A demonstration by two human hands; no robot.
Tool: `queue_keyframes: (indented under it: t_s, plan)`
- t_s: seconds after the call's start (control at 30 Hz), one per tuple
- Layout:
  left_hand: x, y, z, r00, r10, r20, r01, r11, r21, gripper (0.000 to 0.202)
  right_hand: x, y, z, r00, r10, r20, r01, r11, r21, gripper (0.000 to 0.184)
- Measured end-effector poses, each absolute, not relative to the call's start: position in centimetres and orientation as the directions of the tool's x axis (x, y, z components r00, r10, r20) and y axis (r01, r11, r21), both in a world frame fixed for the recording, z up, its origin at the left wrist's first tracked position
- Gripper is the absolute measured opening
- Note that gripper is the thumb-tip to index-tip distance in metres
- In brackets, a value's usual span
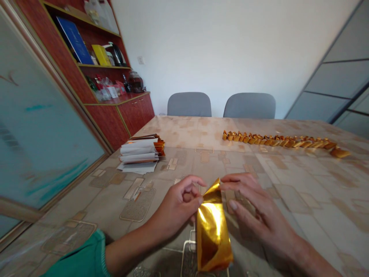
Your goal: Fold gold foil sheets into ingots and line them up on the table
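A shiny gold foil paper sheet (215, 234), folded into a long strip with a slanted point at its far end, lies in front of me over the table. My left hand (183, 200) pinches its left edge near the fold, thumb on top and the other fingers curled. At the point's right side, the fingertips of my right hand (256, 207) touch the foil. The right thumb is held apart from those fingers, off the sheet.
Farther left on the patterned tablecloth (187, 134) rests a stack of folded papers (140, 154), white and gold. A long row of folded gold paper pieces (276, 140) stretches across the far right. Two grey chairs (189, 104) stand behind the table, beside a red shelf cabinet (135, 115).
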State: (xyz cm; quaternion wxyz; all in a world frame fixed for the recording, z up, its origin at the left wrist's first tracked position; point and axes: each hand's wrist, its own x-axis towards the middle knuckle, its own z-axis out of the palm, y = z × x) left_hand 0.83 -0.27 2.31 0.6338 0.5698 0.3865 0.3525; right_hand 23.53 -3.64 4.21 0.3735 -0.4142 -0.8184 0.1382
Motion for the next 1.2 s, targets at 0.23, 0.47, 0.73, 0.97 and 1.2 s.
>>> queue_keyframes:
  t_s: [0.23,0.47,0.73,0.97,1.2]
  plan:
    - [0.1,1.4,1.7,0.475,0.866,-0.158,0.053,0.151,0.987,0.028,23.9,-4.2,4.7,-0.662,0.65,0.372,0.534,0.758,-0.374,0.051]
    - [0.9,3.3,2.0,0.669,0.717,-0.198,0.214,0.069,0.974,0.017,21.2,-4.4,2.4,-0.72,0.611,0.328,0.564,0.791,-0.236,0.019]
    - [1.7,3.7,2.6,0.695,0.718,-0.031,0.33,-0.28,0.902,0.011,19.7,-4.5,-0.2,-0.673,0.685,0.279,0.616,0.728,-0.301,0.011]
    - [-3.3,-2.3,2.9,0.813,0.58,0.041,0.428,-0.645,0.633,0.024,20.0,-4.8,0.1,-0.666,0.71,0.229,0.569,0.682,-0.46,0.008]
    - [-4.0,-3.8,-0.2,0.631,0.768,0.107,0.58,-0.559,0.592,0.009,19.5,-4.7,0.9,-0.61,0.772,0.177,0.58,0.588,-0.563,0.015]
